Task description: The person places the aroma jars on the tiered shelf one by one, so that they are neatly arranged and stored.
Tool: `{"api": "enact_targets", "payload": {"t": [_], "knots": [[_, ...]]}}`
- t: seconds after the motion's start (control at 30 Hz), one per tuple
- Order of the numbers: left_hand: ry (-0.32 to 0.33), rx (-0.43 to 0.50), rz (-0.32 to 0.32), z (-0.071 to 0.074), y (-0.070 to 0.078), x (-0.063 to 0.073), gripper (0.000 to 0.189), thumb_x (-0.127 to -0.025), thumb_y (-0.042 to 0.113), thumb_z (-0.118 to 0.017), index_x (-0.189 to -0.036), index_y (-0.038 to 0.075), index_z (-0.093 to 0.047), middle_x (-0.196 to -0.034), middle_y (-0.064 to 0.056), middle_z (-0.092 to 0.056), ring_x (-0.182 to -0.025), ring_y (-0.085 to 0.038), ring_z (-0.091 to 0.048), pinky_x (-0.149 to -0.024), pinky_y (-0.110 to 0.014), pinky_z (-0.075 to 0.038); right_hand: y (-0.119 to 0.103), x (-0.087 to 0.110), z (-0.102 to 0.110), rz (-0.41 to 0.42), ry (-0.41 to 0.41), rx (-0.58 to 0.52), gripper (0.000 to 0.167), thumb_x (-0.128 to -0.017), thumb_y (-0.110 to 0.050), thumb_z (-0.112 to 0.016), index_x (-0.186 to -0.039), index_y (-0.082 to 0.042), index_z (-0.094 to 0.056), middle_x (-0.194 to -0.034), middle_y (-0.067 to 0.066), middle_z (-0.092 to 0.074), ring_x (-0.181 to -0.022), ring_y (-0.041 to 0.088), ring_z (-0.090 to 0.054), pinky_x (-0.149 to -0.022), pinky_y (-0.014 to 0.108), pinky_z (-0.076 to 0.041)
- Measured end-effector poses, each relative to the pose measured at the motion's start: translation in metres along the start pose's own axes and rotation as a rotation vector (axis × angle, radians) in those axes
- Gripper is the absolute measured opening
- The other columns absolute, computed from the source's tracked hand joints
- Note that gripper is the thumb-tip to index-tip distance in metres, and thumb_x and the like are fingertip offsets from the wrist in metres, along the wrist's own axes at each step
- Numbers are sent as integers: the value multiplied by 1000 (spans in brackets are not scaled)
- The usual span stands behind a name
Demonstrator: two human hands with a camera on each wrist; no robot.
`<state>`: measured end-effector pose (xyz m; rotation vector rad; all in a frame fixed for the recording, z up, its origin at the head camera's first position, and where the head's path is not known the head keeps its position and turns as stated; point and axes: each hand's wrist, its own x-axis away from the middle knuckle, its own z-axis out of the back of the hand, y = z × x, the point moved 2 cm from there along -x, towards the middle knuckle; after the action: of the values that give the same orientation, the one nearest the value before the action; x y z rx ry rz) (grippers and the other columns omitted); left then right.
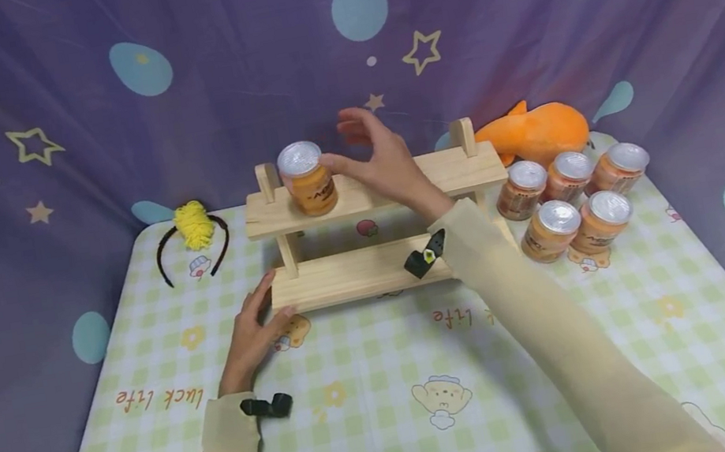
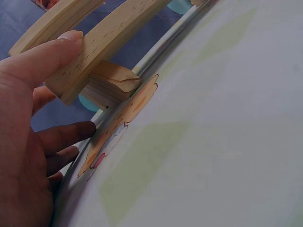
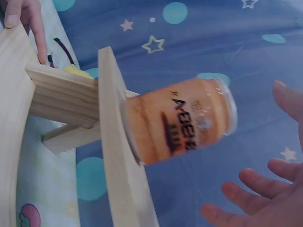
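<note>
An orange can [image 1: 314,186] with a silver lid stands upright on the left part of the upper board of a two-tier wooden shelf [image 1: 454,169]. My right hand [image 1: 388,162] is just right of the can, fingers spread and holding nothing. The right wrist view shows a gap between these fingers and the can [image 3: 177,120]. At the lower board's left end, my left hand [image 1: 254,332] grips the wood. Its thumb [image 2: 57,54] lies on the board, with a finger round behind the end; the other fingers extend below, close over the tablecloth.
Several similar cans [image 1: 558,217] stand grouped right of the shelf. Behind them lies an orange plush toy [image 1: 544,131]. A dark headband [image 1: 161,252] with a yellow yarn tuft sits at the back left. A purple patterned curtain [image 1: 223,81] hangs behind the checked tablecloth [image 1: 366,417].
</note>
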<state>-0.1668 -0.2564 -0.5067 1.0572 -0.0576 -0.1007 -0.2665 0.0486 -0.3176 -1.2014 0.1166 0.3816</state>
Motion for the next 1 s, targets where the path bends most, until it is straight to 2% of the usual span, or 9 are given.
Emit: {"api": "enact_targets", "payload": {"t": [0.37, 0.57, 0.73, 1.0], "knots": [[-1, -8, 25, -1, 0, -1, 75, -93, 27, -72, -157, 36, -32, -162, -13, -37, -150, -36, -30, -120, -64, -21, 3, 27, 43, 27, 33, -104, 64, -93, -22, -71, -149, -16, -42, -146, 8, -54, -136, 24, -53, -112, 39, -46], [-1, -10, 23, -1, -1, -1, 75, -93, 27, -72, -157, 34, -33, -162, -12, -37, -151, -37, -29, -120, -64, -21, 0, 37, 59, 41, 65, -109, 62, -93, -20, -71, -149, -17, -43, -146, 10, -53, -137, 24, -51, -112, 45, -45], [-2, 2, 27, -1, 0, 0, 76, -93, 27, -72, -157, 33, -32, -161, -11, -38, -150, -35, -29, -121, -63, -20, 0, 45, 72, 36, 95, -111, 60, -93, -19, -71, -147, -16, -44, -147, 9, -54, -137, 24, -52, -113, 44, -44], [-1, -11, 27, -1, 2, 0, 76, -93, 28, -72, -157, 35, -32, -162, -12, -37, -151, -37, -29, -120, -64, -21, 3, 62, 94, 28, 154, -131, 60, -92, -21, -73, -146, -16, -46, -146, 10, -55, -136, 24, -52, -112, 49, -43]]}}
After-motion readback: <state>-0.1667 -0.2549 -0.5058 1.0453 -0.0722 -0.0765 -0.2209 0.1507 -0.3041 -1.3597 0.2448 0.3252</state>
